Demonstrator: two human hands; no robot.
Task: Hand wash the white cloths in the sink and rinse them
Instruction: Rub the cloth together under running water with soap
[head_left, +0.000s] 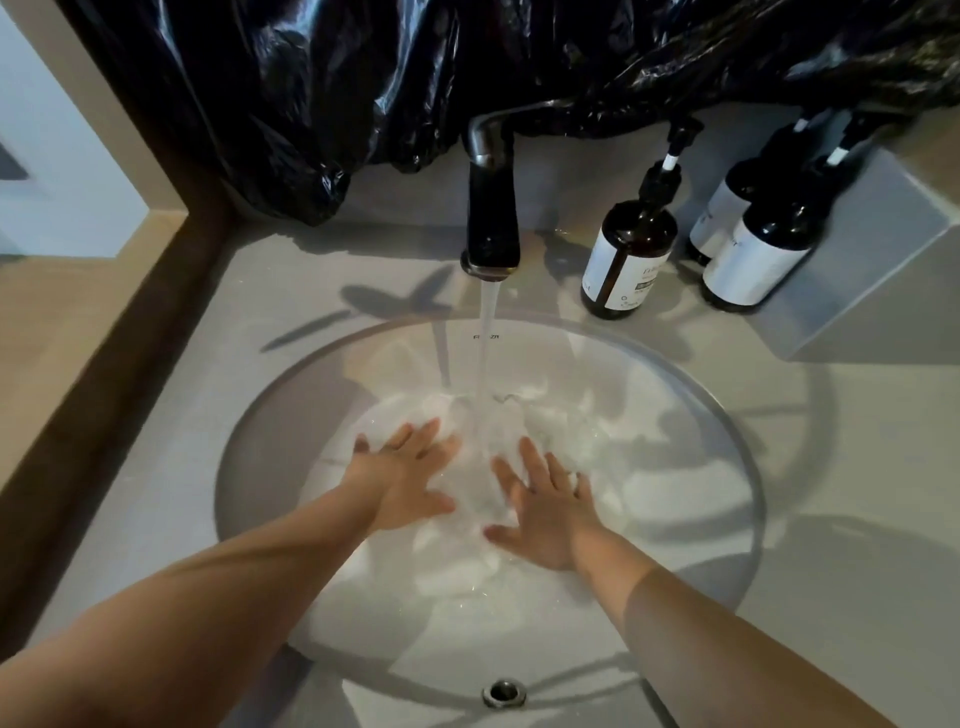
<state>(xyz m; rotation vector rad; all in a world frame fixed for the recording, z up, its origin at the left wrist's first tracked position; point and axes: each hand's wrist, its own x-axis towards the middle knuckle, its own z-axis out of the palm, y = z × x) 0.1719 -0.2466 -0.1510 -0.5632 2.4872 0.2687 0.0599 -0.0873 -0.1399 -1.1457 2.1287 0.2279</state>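
Observation:
White cloths (566, 431) lie soaked in the bottom of the round white sink (717, 467), partly under water. A stream of water (487, 343) runs from the dark faucet (492, 218) onto the cloths between my hands. My left hand (408, 480) lies flat with straight, spread fingers pressing on the cloths left of the stream. My right hand (545, 512) lies flat with spread fingers on the cloths to the right of the stream. Where one cloth ends and another begins is hidden by the water.
Three dark pump bottles with white labels (626, 260) (756, 260) (719, 213) stand on the grey counter at the back right, next to a grey box (872, 270). Black plastic sheeting (363, 78) hangs behind the faucet. An overflow hole (503, 692) sits at the sink's near wall.

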